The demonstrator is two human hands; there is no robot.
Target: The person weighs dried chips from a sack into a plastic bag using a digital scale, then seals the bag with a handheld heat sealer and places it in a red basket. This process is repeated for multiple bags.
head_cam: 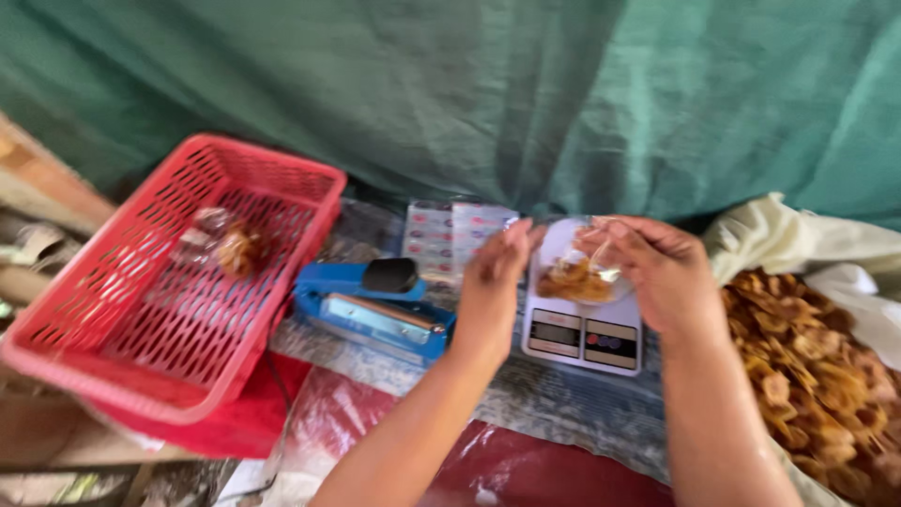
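2 hands (490,282) (662,272), blurred bag (582,272)

Soft, even daylight (no hard shadows), with motion blur smearing the whole frame.

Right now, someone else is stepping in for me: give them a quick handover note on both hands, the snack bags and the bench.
Left hand and right hand together hold a clear bag of chips over the white scale.
Done: one filled bag lies in the red basket.
Blue heat sealer sits left of the scale.
Left: the held bag looks open; loose chips remain in the sack at right.
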